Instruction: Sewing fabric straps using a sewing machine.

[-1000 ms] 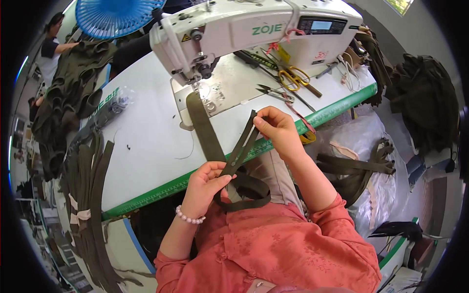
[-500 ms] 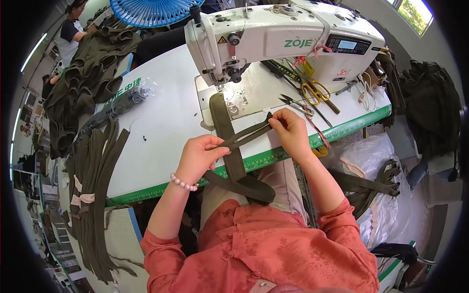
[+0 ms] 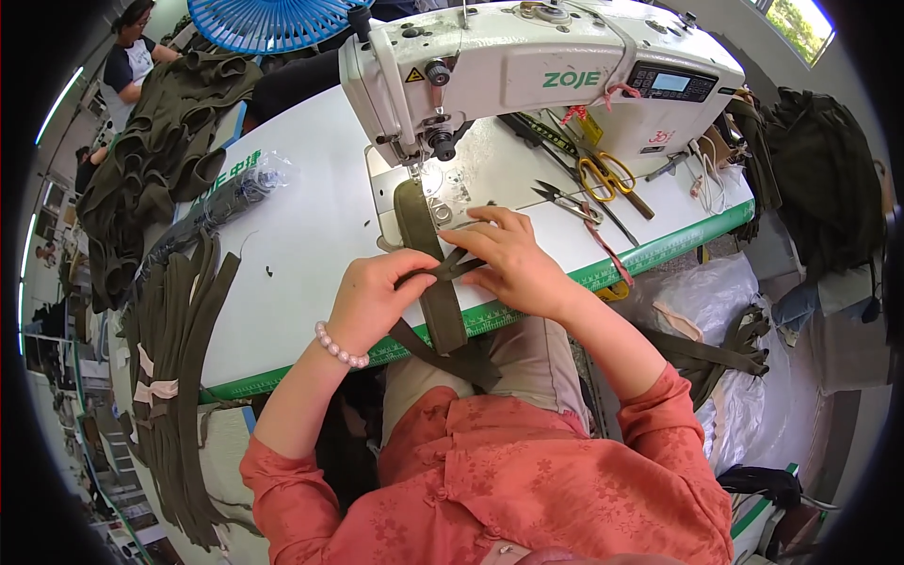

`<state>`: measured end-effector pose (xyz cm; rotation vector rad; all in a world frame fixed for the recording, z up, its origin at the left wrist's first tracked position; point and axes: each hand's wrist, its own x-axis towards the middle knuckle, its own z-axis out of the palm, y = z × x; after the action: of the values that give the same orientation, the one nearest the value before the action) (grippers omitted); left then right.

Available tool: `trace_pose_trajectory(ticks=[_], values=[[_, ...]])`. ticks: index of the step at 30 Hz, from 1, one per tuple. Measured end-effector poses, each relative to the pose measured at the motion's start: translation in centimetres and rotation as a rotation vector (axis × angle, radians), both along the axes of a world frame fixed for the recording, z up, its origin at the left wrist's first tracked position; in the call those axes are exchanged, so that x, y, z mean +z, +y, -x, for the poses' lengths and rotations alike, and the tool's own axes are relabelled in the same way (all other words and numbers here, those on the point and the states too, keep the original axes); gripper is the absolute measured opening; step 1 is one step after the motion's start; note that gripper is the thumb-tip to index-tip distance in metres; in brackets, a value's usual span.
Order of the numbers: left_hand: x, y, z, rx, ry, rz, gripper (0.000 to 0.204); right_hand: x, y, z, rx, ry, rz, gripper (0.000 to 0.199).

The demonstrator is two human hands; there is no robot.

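A narrow dark olive strip (image 3: 446,270), split into two bands like a zipper, spans my hands just above the table's near edge. My left hand (image 3: 375,292), with a beaded bracelet at its wrist, pinches it between thumb and fingers. My right hand (image 3: 513,259) curls over its other part, thumb below and fingers partly spread; the hand hides some of the strip. Underneath lies a wider olive fabric band (image 3: 428,231), its far end close to the needle of the white sewing machine (image 3: 527,71). Its near end hangs over the edge toward my lap.
Thread snips (image 3: 565,200) and yellow-handled scissors (image 3: 603,177) lie right of the needle area. Many olive strips (image 3: 179,330) hang at the left, beside a plastic-wrapped bundle (image 3: 235,193). Another person (image 3: 132,66) works beyond a garment heap (image 3: 160,132); a blue fan (image 3: 273,21) stands behind.
My right hand has moved left and down, close to my left hand, and its fingers have spread. The stretched strip is now bunched between the hands. The view has shifted slightly.
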<state>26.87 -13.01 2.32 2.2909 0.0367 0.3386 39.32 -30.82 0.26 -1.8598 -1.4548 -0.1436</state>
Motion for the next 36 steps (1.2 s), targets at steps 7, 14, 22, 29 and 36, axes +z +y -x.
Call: trace_pose_trajectory(ticks=[7,14,22,29,36], values=[[1.2,1.1,1.1,-0.241,-0.39,-0.831,0.023,-0.5,-1.6,-0.8,-0.108,-0.328,0.065,0.042],[-0.8,1.8,1.9,-0.26,-0.415,-0.977,0.022,-0.3,-3.3,0.6,-0.157,-0.203,0.06,0.039],[-1.1,2.1,2.2,-0.258,-0.413,-0.984,0.022,-1.5,-2.3,-0.1,-0.049,-0.09,0.02,0.035],[-1.1,2.6,2.8,-0.267,-0.374,-0.982,0.024,-2.0,-2.4,-0.7,0.05,-0.202,0.097,0.033],[-1.2,2.8,2.9,-0.253,-0.381,-0.965,0.025,-1.8,-2.9,-0.9,0.063,-0.394,0.183,0.034]])
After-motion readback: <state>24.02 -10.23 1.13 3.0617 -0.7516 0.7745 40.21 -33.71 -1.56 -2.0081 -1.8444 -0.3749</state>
